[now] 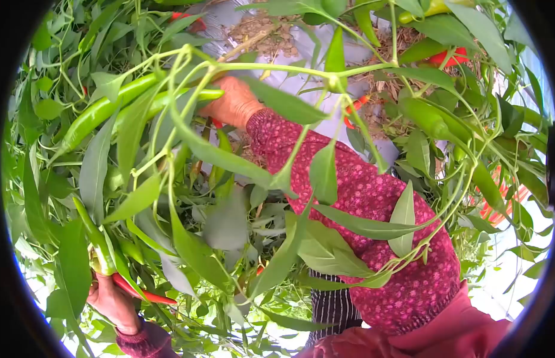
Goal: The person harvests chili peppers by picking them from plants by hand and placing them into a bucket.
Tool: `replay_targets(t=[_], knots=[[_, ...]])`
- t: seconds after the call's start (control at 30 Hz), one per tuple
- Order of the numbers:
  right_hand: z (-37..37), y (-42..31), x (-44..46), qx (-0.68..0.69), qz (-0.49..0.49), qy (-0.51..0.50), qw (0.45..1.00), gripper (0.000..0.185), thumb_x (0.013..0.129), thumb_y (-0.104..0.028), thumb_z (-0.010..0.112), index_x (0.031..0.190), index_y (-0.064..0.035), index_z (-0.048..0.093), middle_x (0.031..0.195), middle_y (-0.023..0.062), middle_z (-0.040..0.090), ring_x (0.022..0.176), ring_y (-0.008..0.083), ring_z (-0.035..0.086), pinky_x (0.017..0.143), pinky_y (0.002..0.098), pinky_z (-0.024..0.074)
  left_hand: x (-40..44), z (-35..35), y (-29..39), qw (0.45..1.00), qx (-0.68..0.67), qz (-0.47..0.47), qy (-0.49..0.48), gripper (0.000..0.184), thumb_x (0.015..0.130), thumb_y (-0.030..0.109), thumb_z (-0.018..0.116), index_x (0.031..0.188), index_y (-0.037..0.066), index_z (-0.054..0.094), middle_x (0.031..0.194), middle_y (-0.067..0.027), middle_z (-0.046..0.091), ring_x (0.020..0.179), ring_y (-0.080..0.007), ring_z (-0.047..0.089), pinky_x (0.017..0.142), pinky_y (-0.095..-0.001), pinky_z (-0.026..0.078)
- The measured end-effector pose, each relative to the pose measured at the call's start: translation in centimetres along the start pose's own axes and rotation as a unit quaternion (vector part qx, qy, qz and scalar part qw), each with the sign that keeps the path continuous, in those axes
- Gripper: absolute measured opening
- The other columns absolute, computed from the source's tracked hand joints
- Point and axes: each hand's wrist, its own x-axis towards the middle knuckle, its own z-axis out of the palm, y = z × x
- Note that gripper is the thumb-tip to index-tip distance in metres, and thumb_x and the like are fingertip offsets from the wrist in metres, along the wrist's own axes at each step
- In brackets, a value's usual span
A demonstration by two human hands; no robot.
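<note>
At the lower left, my left hand [113, 303] is closed at the base of a red chili pepper [147, 292], whose tip points right. Just above those fingers hangs a green chili pepper [98, 243], close to the hand. My right hand [234, 102] reaches up among the stems at upper middle. Leaves, a branch and the tip of a green chili pepper [164, 102] cover its fingers, so its grip is hidden. Another long green chili pepper [107, 110] hangs to the left of it. A red bit shows just below the right hand.
Leafy branches [301, 70] cross in front of my right sleeve [361, 203]. More green peppers [429, 119] and a red pepper [450, 57] hang at the right. Behind lies pale sheeting [301, 45] with dry plant litter. Red-striped material [501, 197] shows at far right.
</note>
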Motion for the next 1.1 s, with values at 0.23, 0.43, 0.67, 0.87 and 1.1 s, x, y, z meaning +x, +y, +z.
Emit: replay_targets(t=[0.23,0.43,0.67,0.87,1.1], knots=[[2.5,3.0,0.6,0.234,-0.018,-0.021,0.972,0.028,0.067,-0.024,0.069,0.087,-0.0071,0.063,0.076,0.0159,0.064,0.065,0.0297,0.062,0.062,0.0380,0.0494,-0.5,-1.3,-0.8,0.928,0.281,0.229,-0.082,0.032,0.091,0.014,0.053,0.119,-0.003,0.052,0.086,-0.0054,0.062,0.071,-0.0096,0.055,0.064,-0.0223,0.044],[1.3,-1.3,-1.4,-0.003,-0.004,-0.089,0.996,0.029,0.068,-0.025,0.069,0.090,-0.0076,0.063,0.076,0.0150,0.064,0.067,0.0288,0.062,0.063,0.0375,0.0495,-0.9,-1.6,0.3,0.992,-0.021,-0.029,-0.124,0.030,0.091,0.013,0.051,0.117,-0.003,0.054,0.096,-0.0087,0.062,0.083,-0.0126,0.057,0.072,-0.0252,0.045],[-0.2,-4.4,-2.8,0.006,0.017,-0.122,0.992,0.031,0.069,-0.027,0.068,0.094,-0.0082,0.063,0.076,0.0139,0.065,0.069,0.0278,0.063,0.064,0.0370,0.0496,-1.2,-2.5,2.2,0.997,0.075,0.015,0.004,0.027,0.089,0.015,0.055,0.110,-0.003,0.057,0.100,-0.0078,0.061,0.086,-0.0138,0.057,0.074,-0.0276,0.046],[-1.2,-4.9,-3.2,0.035,0.047,-0.146,0.988,0.033,0.071,-0.028,0.068,0.097,-0.0088,0.062,0.076,0.0131,0.065,0.071,0.0269,0.064,0.065,0.0366,0.0497,0.5,-1.2,2.1,0.953,0.237,0.188,0.009,0.023,0.089,0.013,0.057,0.107,-0.002,0.058,0.101,-0.0054,0.060,0.083,-0.0117,0.055,0.075,-0.0261,0.044],[-2.6,-3.8,-7.1,0.041,0.024,-0.098,0.994,0.030,0.071,-0.025,0.066,0.093,-0.0055,0.062,0.070,0.0141,0.063,0.066,0.0267,0.064,0.061,0.0365,0.0493,-1.4,-1.6,3.4,0.926,0.322,0.189,-0.062,0.022,0.089,0.011,0.055,0.107,0.000,0.057,0.098,-0.0057,0.061,0.081,-0.0137,0.056,0.074,-0.0292,0.045]])
